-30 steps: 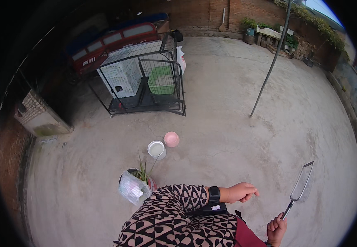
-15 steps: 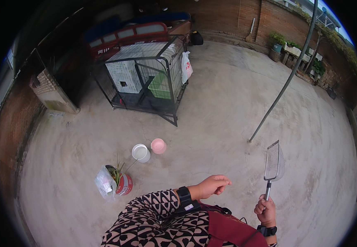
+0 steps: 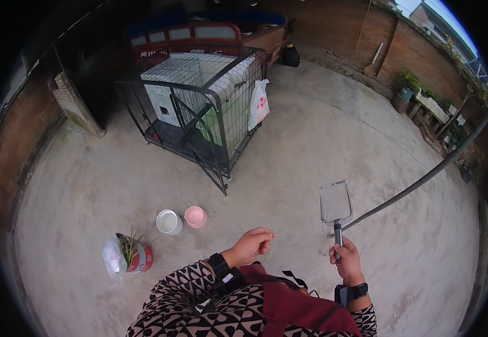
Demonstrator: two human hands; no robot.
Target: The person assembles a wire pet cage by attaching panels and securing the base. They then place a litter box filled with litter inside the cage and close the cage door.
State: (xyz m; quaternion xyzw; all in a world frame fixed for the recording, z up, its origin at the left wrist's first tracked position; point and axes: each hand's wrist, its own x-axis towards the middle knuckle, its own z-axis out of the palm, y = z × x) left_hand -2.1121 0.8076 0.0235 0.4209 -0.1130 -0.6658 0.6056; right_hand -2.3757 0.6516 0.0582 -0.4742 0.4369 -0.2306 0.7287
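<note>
My right hand (image 3: pixel 346 261) is wrapped round the grip of a wire-mesh litter scoop (image 3: pixel 335 202), its framed mesh head pointing away from me above the concrete. In front of my body, my left hand (image 3: pixel 252 246) hangs in the air with its fingers curled in and nothing visible in them. Ahead stands a black wire cage (image 3: pixel 230 135), its front door swung outward. A white patterned box (image 3: pixel 162 98) and a green bin (image 3: pixel 213 126) are inside it. On the cage's right side hangs a white plastic bag (image 3: pixel 259 104).
To my left on the floor are a white bucket (image 3: pixel 169 223), a pink bucket (image 3: pixel 195 217) and a red pot (image 3: pixel 142 259) of plants with a plastic bag. A dark pole (image 3: pixel 407 197) slants up at the right. A red cargo vehicle (image 3: pixel 185 36) stands behind the cage.
The cage looks nearer. My right hand has swung the scoop leftward and turned its mesh head face-on. My left hand has shifted left, still curled. The buckets and pot sit farther left in view.
</note>
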